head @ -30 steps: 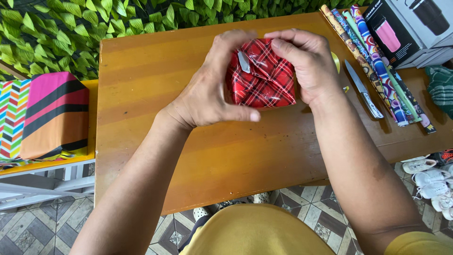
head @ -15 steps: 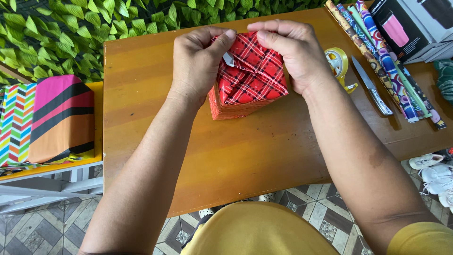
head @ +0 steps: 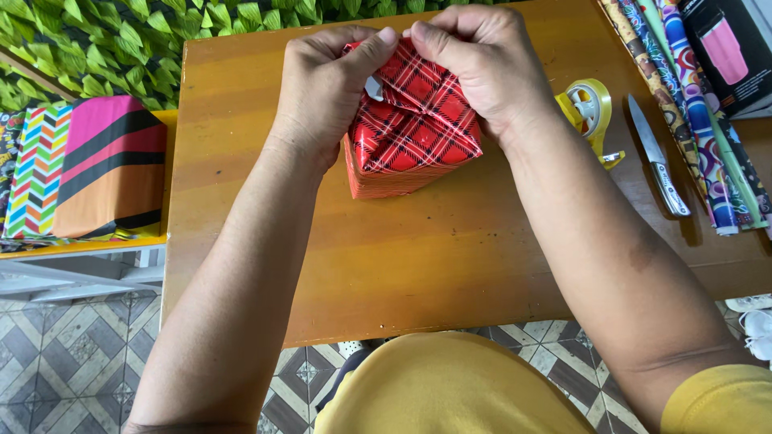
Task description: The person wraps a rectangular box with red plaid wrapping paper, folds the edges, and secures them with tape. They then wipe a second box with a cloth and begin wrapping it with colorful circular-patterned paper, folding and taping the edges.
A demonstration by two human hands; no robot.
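The red plaid gift box (head: 414, 133) stands on the wooden counter (head: 418, 257), near its far edge. The left hand (head: 322, 84) and the right hand (head: 482, 64) press closed fingers on its folded top paper. A yellow tape dispenser (head: 589, 108) and a knife (head: 658, 157) lie to the right.

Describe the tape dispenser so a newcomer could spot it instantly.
Start at the orange-brown wooden table. Right of the red plaid wrapped box, just past the right hand, sits the tape dispenser. It is the only yellow, round thing there; the knife beyond is long and thin.
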